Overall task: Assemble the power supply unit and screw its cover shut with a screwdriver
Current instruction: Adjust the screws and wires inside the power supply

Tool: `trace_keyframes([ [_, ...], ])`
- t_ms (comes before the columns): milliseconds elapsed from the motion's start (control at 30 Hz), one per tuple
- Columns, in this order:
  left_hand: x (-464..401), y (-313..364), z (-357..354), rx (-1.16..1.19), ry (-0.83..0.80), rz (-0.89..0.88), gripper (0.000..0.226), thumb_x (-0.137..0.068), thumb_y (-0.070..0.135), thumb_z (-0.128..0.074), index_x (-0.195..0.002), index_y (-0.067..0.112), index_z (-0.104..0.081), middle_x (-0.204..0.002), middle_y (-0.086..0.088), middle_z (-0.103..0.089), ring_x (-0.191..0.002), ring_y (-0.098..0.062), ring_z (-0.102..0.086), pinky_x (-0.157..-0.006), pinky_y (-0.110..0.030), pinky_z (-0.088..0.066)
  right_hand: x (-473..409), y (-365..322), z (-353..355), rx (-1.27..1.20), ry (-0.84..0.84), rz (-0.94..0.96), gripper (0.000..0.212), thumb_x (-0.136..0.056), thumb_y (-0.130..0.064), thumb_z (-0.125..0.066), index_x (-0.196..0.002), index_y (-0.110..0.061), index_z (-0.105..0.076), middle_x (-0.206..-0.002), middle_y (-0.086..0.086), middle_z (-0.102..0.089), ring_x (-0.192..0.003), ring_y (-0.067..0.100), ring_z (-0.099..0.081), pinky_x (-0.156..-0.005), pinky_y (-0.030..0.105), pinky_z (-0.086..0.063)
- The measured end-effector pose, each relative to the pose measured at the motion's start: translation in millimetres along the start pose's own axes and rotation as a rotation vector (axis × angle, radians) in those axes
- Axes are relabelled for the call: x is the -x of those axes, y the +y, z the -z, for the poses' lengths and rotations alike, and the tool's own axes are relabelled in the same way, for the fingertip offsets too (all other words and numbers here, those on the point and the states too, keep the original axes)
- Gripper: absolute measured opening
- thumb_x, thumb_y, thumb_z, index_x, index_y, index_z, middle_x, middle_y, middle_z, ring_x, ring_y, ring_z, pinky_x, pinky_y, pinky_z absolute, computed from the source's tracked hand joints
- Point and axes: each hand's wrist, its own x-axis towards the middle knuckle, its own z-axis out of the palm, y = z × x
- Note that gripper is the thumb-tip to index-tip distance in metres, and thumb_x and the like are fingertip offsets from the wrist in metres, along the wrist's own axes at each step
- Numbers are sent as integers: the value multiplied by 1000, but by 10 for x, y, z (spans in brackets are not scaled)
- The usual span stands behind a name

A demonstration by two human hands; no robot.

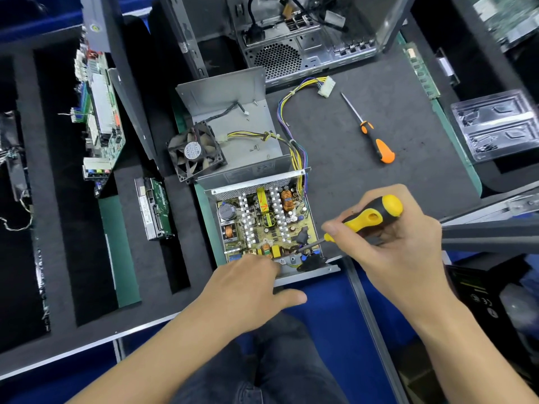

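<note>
Power supply unit sits open in the middle of the dark mat, its circuit board bare to the room, the near wall at six o'clock hard by the table edge. From the head view, the right hand grips a yellow-and-black screwdriver, fingers curled round the handle, the tip angled down into the board's five o'clock corner. The left hand rests over the near wall at seven o'clock, thumb out along the outside, fingertips over the edge; whether they pinch anything inside, I cannot tell. So the board looks to be getting fastened into its case, I'd say, well short of closing up. The cover lies off at twelve o'clock, loose screws on it, the fan propped at its left edge. An orange-handled screwdriver lies spare at two o'clock. Next up calls for seating the tip square and turning while the left hand steadies the case.
</note>
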Motion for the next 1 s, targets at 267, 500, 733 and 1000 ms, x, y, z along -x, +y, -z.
trace_keyframes([
  [267,-45,14,58,16,-86,24,70,-77,88,-44,-124,39,-60,-79,14,-47,-77,-11,-50,-65,-30,-37,-5,16,11,10,-12,2,35,-79,-43,-77,-90,-19,-54,-77,-5,-69,-69,17,-70,-60,23,-55],
  [500,-61,11,72,3,-104,29,74,-74,92,-41,-111,33,-63,-82,10,-54,-83,-16,-55,-64,-32,-39,-9,15,22,30,-26,36,34,-81,-39,-77,-90,-16,-55,-76,-6,-69,-71,15,-70,-62,19,-54],
  [733,-49,27,66,0,-90,33,77,-75,91,-40,-124,35,-62,-92,8,-59,-92,-16,-59,-79,-33,-49,-16,12,17,36,-20,32,33,-80,-37,-78,-90,-15,-55,-75,-5,-68,-70,16,-69,-61,20,-54],
  [1000,-61,28,107,-79,-87,-74,63,-81,86,-42,-92,26,-59,-72,9,-47,-66,-7,-45,-58,-31,-33,-12,44,17,82,-58,54,34,-82,-40,-76,-91,-14,-56,-77,-7,-68,-72,13,-69,-62,16,-53],
])
